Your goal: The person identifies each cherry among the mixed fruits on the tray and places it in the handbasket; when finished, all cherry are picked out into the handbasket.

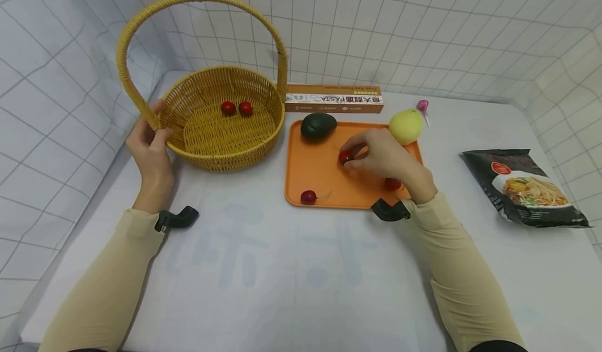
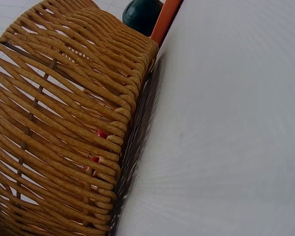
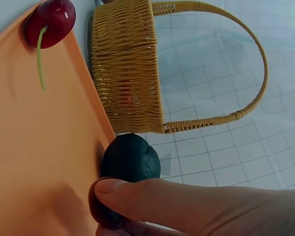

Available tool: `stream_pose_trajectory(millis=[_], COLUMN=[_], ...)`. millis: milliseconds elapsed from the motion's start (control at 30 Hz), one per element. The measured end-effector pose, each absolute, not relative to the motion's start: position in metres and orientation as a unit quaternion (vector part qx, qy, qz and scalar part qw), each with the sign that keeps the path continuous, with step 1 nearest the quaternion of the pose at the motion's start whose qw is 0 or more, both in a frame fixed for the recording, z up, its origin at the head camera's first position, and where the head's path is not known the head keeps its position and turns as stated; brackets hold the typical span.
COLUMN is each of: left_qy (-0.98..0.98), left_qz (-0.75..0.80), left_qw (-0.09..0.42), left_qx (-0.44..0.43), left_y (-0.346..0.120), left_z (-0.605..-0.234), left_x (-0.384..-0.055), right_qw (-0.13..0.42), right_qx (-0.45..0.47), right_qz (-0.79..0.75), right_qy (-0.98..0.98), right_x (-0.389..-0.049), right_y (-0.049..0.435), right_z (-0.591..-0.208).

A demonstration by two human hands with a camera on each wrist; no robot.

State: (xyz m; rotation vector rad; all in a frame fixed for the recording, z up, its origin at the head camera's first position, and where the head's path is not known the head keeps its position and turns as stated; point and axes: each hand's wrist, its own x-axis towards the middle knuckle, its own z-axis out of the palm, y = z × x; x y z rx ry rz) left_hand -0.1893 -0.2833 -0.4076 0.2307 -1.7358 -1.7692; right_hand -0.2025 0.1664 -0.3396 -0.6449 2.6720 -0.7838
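My left hand (image 1: 151, 145) grips the yellow wicker basket (image 1: 221, 163) at the left foot of its tall handle, with the thumb on the near side of the rim. Two red cherries (image 1: 237, 108) lie inside the basket. Over the orange tray (image 1: 324, 185), my right hand (image 1: 383, 156) pinches a dark red cherry (image 3: 102, 209) between thumb and fingers. Another cherry (image 1: 308, 197) with a green stem lies at the tray's near left corner. One more cherry (image 1: 392, 184) shows partly beneath the right wrist. A dark green avocado (image 1: 318, 126) sits at the tray's far left corner.
A yellow-green round fruit (image 1: 406, 126) sits at the tray's far right corner, with a wrapped lollipop (image 1: 423, 109) behind it. Behind the tray lies a long brown pasta box (image 1: 334, 99). A black noodle packet (image 1: 527, 189) is at the right. White gridded cloth walls enclose the table.
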Motion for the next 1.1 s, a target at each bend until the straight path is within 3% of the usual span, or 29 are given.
stream_pose_trajectory(millis=[400, 833, 1100], left_qy=[-0.64, -0.646, -0.65], left_qz=[-0.713, -0.712, -0.706], left_qw=[0.277, 0.268, 0.272], left_qx=[0.073, 0.072, 0.07], left_y=[-0.282, -0.28, -0.282], left_z=[-0.403, -0.403, -0.404], left_x=[-0.192, -0.193, -0.193], right_qw=[0.105, -0.031, -0.004], right_qx=[-0.224, -0.268, -0.298], right_qz=[-0.301, -0.377, -0.408], right_qy=[0.921, 0.886, 0.863], right_x=[-0.194, -0.205, -0.212], right_y=[0.161, 0.109, 0.055], right_z=[-0.318, -0.31, -0.316])
